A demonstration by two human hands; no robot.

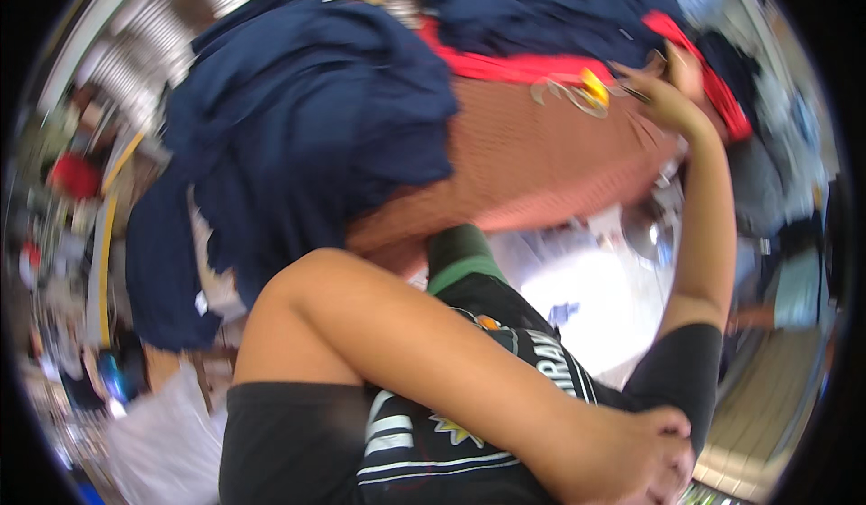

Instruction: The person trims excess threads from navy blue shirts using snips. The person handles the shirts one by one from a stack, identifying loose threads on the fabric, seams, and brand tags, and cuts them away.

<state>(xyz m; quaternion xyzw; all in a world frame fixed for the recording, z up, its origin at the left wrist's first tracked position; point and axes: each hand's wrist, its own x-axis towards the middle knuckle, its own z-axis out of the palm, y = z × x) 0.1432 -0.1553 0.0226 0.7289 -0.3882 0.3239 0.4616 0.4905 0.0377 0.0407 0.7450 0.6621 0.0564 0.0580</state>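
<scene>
The person's right hand (669, 99) reaches out over the far right part of a brown cloth (541, 153), its fingers blurred and bent near a thin dark object (635, 95); whether they are clamped on that object cannot be told. Just to the left of these fingers lies a small yellow piece (594, 88), with pale curled strips (561, 96) beside it, near the edge of a red band (532, 68). This band runs along the near side of a dark blue cloth (541, 0) at the top of the view. A second red strip (713, 86) passes just to the right of the hand. The left forearm crosses in front of the person's black shirt (451, 451), and the left hand (663, 460) is at the lower right by the right sleeve (681, 370), fingers curled in; whether they close on anything, or touch the sleeve, cannot be told. A large rumpled dark blue heap (307, 99) covers the left part of the brown cloth. Stacked white items (135, 59) stand beyond it at the upper left, and a whitish plastic bag (167, 437) is at the lower left.
</scene>
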